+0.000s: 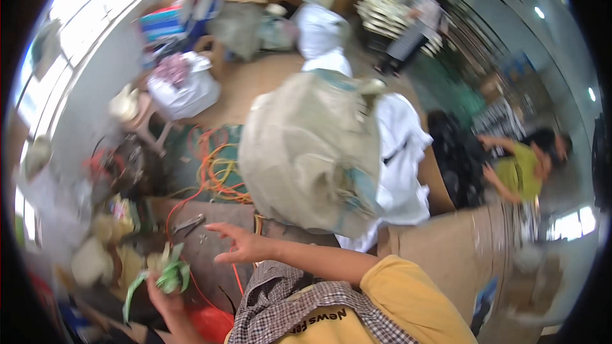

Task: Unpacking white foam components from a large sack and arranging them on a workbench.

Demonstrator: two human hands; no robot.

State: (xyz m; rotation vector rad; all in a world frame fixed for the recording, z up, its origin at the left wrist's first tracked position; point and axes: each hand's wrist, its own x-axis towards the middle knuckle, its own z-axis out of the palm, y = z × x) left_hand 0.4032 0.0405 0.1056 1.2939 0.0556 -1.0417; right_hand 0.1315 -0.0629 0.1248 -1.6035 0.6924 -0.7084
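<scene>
At the lower left, my left hand [164, 294] is closed around a crumpled bundle of green strips [173, 275], one loose end hanging down. Its exact kind is blurred. My right hand [239, 243] reaches leftward across my body with its fingers apart and nothing in them. A metal hand tool [189, 223], like pliers or scissors, lies on the brown board just left of the right fingertips. An orange cord [171, 215] runs between the two hands. Beyond my right arm stands a large beige woven sack [306, 146], bulging and full.
Orange and yellow cords [220, 169] lie tangled left of the sack. White sacks [405, 153] lean on its right side. A stool [150, 121] and a white bag [185, 89] stand farther left. Cardboard [446, 242] lies at right. Other people [519, 169] are at the right and back.
</scene>
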